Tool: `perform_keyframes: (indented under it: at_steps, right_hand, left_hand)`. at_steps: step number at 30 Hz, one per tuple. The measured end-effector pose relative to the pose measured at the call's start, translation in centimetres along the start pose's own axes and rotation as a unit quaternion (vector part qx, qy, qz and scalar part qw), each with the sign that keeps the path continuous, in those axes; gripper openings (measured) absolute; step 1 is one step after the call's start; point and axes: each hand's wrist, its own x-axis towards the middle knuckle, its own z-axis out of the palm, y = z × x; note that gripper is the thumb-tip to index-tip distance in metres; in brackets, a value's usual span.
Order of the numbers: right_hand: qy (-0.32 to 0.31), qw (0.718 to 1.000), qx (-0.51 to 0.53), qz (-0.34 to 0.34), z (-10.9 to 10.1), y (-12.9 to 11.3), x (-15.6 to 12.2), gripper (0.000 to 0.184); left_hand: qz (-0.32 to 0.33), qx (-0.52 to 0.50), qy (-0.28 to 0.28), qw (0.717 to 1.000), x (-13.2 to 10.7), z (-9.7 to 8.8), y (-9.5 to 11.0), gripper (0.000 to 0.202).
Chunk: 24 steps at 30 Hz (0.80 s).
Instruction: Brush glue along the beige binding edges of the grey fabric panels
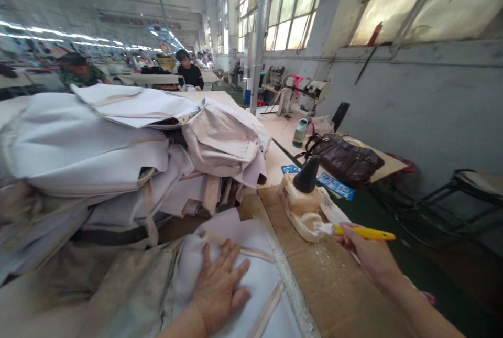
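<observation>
My left hand (218, 288) lies flat with fingers spread on a pale fabric piece (255, 270) with beige strips along its edges, at the near edge of the table. My right hand (369, 257) is closed on a brush with a yellow handle (365, 233). The brush's white bristles (320, 227) rest in a low, glue-caked container (304, 209) with a black cone-shaped cap (307, 174) on it. The container stands on a brown cardboard sheet (334, 285) to the right of the fabric.
A tall heap of white and beige fabric pieces (118, 154) fills the table's left and middle. Behind the container lie a dark brown handbag (346, 162) and a green bottle (300, 132). Sewing machines (302, 91) stand further back. Two people sit in the distance.
</observation>
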Motion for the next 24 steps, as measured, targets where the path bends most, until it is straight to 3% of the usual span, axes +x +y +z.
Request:
perform_keyframes:
  at_steps: [3, 6, 9, 11, 13, 17, 21, 24]
  right_hand:
    - [0.005, 0.995, -0.058, 0.079, -1.2, 1.2, 1.6, 0.036]
    - [0.002, 0.98, -0.192, 0.054, -1.2, -0.1, 1.2, 0.032]
    - [-0.07, 0.99, -0.123, -0.002, 2.5, -2.6, -1.0, 0.032]
    - [-0.157, 0.987, -0.032, -0.024, 6.5, -3.7, -2.4, 0.032]
    - [-0.194, 0.98, 0.001, -0.029, 10.5, -4.0, -2.9, 0.032]
    - [-0.196, 0.976, -0.054, -0.074, 16.3, -4.3, -1.3, 0.029]
    - [-0.185, 0.974, -0.085, -0.099, 18.5, -5.3, 0.6, 0.027]
    - [-0.192, 0.969, -0.114, -0.105, 17.3, -5.1, -0.4, 0.027]
  left_hand:
    - [-0.002, -0.03, -0.023, 0.999, -0.4, -1.1, 0.3, 0.051]
    - [-0.001, -0.061, -0.04, 0.997, -0.5, -2.3, 0.8, 0.052]
    - [0.026, -0.08, -0.038, 0.996, -0.2, -3.3, 1.4, 0.054]
    - [0.044, -0.086, -0.039, 0.995, 0.3, -3.6, 1.9, 0.056]
    - [0.047, -0.083, -0.049, 0.994, 0.9, -3.6, 2.2, 0.056]
    - [0.041, -0.077, -0.057, 0.995, 1.5, -3.2, 2.1, 0.055]
    - [0.047, -0.092, -0.043, 0.994, 1.3, -2.6, 1.8, 0.056]
    - [0.046, -0.096, -0.04, 0.994, 1.2, -2.5, 1.5, 0.056]
